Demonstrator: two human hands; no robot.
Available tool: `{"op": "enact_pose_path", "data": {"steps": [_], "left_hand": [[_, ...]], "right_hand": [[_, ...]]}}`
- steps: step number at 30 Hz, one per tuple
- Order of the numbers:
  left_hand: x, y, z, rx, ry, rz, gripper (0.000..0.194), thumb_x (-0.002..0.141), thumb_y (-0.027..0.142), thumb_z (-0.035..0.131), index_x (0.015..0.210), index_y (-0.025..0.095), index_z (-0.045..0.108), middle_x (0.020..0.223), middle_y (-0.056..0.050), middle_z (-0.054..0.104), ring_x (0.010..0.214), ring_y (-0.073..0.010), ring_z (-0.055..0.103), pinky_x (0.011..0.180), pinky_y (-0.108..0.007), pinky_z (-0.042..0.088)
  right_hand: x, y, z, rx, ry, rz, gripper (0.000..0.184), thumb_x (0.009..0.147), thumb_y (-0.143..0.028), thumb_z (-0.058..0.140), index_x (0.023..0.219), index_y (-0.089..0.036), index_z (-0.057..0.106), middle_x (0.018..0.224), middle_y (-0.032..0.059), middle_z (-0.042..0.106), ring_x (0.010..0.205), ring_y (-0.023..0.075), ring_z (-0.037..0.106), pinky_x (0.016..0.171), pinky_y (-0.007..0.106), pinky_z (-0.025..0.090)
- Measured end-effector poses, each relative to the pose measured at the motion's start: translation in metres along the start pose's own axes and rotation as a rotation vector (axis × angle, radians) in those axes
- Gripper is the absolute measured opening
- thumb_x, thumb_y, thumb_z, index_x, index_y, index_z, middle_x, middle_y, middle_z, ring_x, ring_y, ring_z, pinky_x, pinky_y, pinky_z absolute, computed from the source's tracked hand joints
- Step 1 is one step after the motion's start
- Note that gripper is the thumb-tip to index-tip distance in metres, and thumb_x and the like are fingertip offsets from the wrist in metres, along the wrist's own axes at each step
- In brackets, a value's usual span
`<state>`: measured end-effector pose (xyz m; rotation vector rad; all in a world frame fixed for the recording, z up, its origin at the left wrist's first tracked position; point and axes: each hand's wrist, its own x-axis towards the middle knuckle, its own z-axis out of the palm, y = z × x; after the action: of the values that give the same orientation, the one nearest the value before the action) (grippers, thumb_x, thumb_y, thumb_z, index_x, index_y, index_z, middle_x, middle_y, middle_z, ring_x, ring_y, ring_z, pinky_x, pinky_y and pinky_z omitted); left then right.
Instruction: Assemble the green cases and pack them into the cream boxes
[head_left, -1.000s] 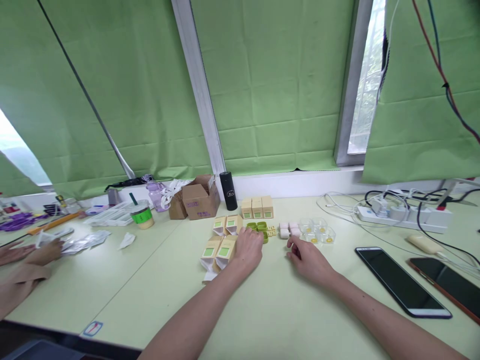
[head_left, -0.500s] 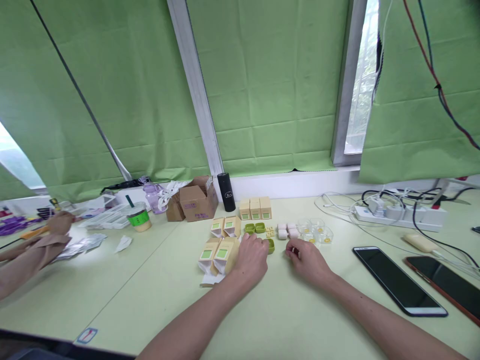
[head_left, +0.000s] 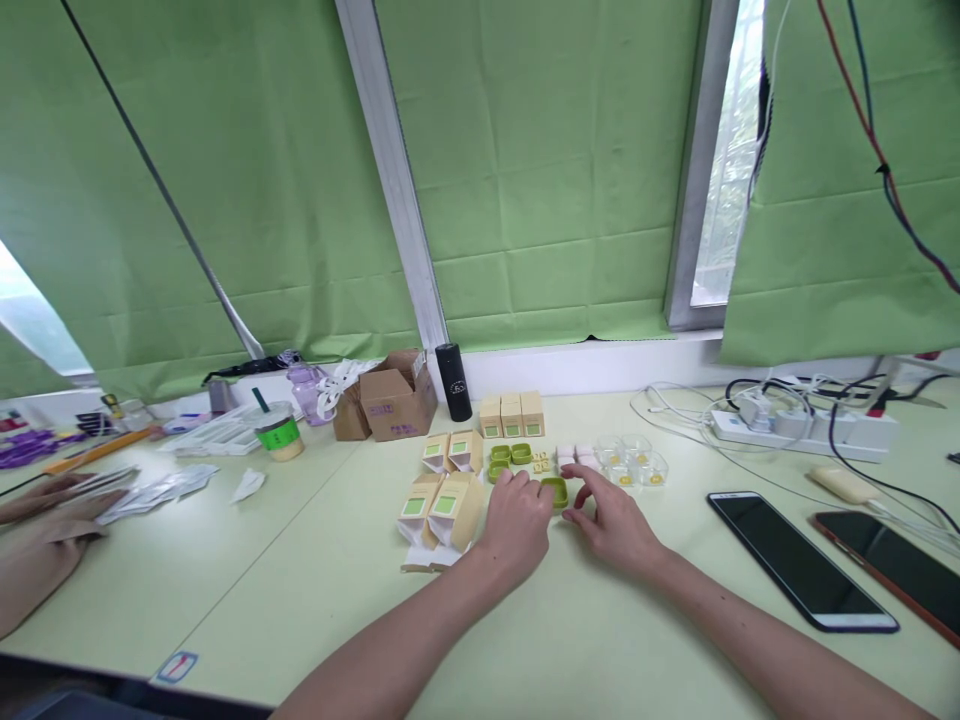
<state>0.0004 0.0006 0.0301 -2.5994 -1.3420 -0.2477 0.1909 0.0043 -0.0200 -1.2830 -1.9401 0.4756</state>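
Observation:
My left hand rests on the pale green table with its fingers curled on the left side of a small green case. My right hand is just right of that case, its fingertips pinched close to the rim; what they hold is hidden. Left of my left hand lie tan boxes with green labels. Behind the hands are two more green cases, small yellow pieces, pink blocks and clear cups.
Three upright tan boxes, a black cylinder and a cardboard box stand near the wall. Two phones and a power strip with cables lie to the right. A co-worker's hand and packets are at left.
My left hand has drawn one green case out of the row toward me. My right hand has moved left to meet it. The co-worker's hand has shifted at the far left.

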Motion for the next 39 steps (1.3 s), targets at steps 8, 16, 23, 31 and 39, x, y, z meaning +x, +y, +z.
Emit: {"op": "enact_pose_path", "data": {"steps": [8, 16, 23, 31, 39], "left_hand": [[-0.003, 0.001, 0.004, -0.070, 0.108, 0.041, 0.024, 0.090, 0.005, 0.048, 0.096, 0.020, 0.066, 0.088, -0.011, 0.070, 0.090, -0.0278, 0.059, 0.082, -0.044, 0.039], [-0.006, -0.004, 0.001, -0.328, 0.421, -0.029, 0.035, 0.089, 0.019, 0.057, 0.124, 0.020, 0.055, 0.117, -0.012, 0.069, 0.108, -0.0301, 0.058, 0.093, -0.047, 0.044], [-0.006, -0.007, 0.008, -0.418, 0.509, 0.013, 0.048, 0.087, 0.018, 0.057, 0.134, 0.022, 0.048, 0.132, -0.013, 0.064, 0.123, -0.0315, 0.055, 0.103, -0.050, 0.045], [-0.005, -0.009, 0.013, -0.408, 0.654, 0.114, 0.041, 0.090, 0.014, 0.056, 0.130, 0.024, 0.051, 0.129, -0.011, 0.069, 0.118, -0.0298, 0.060, 0.099, -0.049, 0.046], [-0.002, -0.009, 0.014, -0.401, 0.756, 0.180, 0.037, 0.091, 0.010, 0.059, 0.125, 0.023, 0.054, 0.122, -0.010, 0.073, 0.108, -0.0285, 0.063, 0.091, -0.047, 0.047]], "right_hand": [[0.001, 0.002, 0.001, 0.101, 0.038, -0.007, 0.061, 0.088, -0.020, 0.058, 0.146, -0.031, 0.040, 0.132, 0.0076, 0.067, 0.097, 0.0221, 0.069, 0.082, 0.039, 0.058], [0.002, 0.000, -0.002, 0.214, 0.182, -0.077, 0.062, 0.090, -0.021, 0.056, 0.148, -0.030, 0.036, 0.135, 0.0104, 0.064, 0.095, 0.0213, 0.067, 0.069, 0.033, 0.058], [-0.003, -0.012, -0.005, 0.273, 0.266, -0.158, 0.060, 0.092, -0.023, 0.058, 0.147, -0.029, 0.035, 0.135, 0.0128, 0.065, 0.093, 0.0211, 0.066, 0.066, 0.032, 0.057], [-0.008, -0.016, -0.003, 0.272, 0.321, -0.242, 0.057, 0.096, -0.021, 0.057, 0.149, -0.030, 0.036, 0.137, 0.0123, 0.064, 0.096, 0.0217, 0.066, 0.065, 0.033, 0.058], [-0.008, -0.015, -0.003, 0.269, 0.361, -0.285, 0.056, 0.097, -0.026, 0.059, 0.148, -0.030, 0.038, 0.134, 0.0125, 0.066, 0.091, 0.0214, 0.067, 0.062, 0.033, 0.060]]}}
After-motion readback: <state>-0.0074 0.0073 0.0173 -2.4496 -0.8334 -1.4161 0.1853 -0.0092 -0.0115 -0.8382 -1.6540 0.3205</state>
